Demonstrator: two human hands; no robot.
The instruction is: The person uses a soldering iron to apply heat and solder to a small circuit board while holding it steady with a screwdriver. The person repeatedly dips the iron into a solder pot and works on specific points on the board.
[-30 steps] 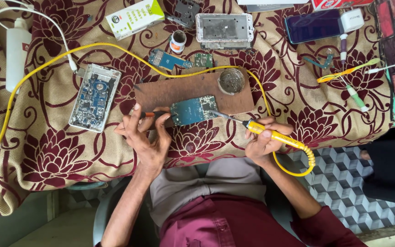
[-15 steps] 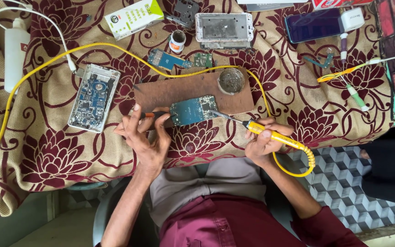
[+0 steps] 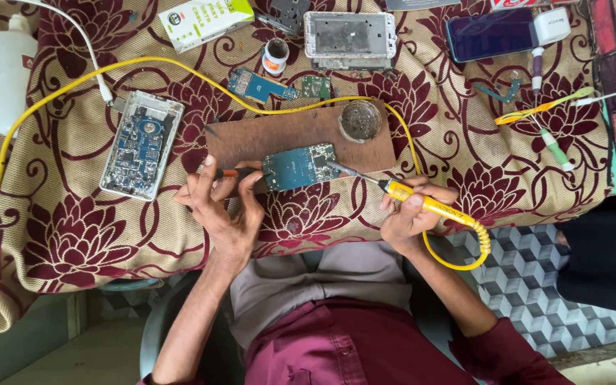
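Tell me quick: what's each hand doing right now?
Left hand: closed on a thin orange-handled tool against the blue circuit board.
Right hand: closed around the yellow soldering iron, tip on the board.

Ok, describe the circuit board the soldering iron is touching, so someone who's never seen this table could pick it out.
Find the brown board in the middle of the floral cloth. At its near edge lies a teal circuit board, between the left hand and the yellow soldering iron. Unlike the smaller boards farther back, the iron's tip rests on it.
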